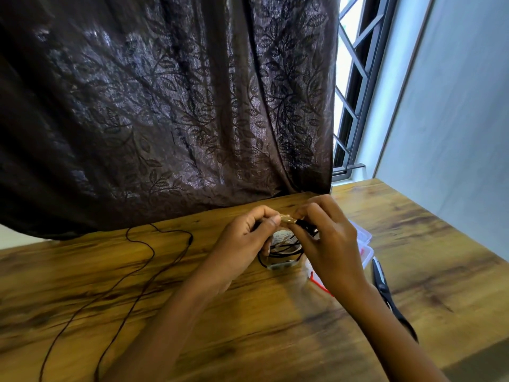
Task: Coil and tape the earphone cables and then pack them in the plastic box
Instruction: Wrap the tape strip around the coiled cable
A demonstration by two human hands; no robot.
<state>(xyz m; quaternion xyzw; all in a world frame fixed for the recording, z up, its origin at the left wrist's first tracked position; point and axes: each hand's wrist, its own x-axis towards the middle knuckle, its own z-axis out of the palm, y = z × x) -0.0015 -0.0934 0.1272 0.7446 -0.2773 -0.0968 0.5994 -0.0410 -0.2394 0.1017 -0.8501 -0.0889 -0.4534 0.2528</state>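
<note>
Above the wooden table point(248, 321), my left hand point(242, 241) and my right hand point(327, 244) meet fingertip to fingertip. Between them they pinch a short strip of brownish tape point(287, 218) against a black coiled earphone cable point(286, 250). The coil hangs below my fingers, partly hidden by both hands. A second black earphone cable point(143, 260) lies loose and uncoiled on the table to the left. The clear plastic box point(365, 248) sits just right of my right hand, mostly hidden behind it, with something red inside.
Black-handled scissors point(384, 288) lie on the table by my right forearm. A dark leaf-patterned curtain point(165, 106) hangs along the table's far edge. A barred window point(355, 86) and a pale wall point(454, 133) stand at the right.
</note>
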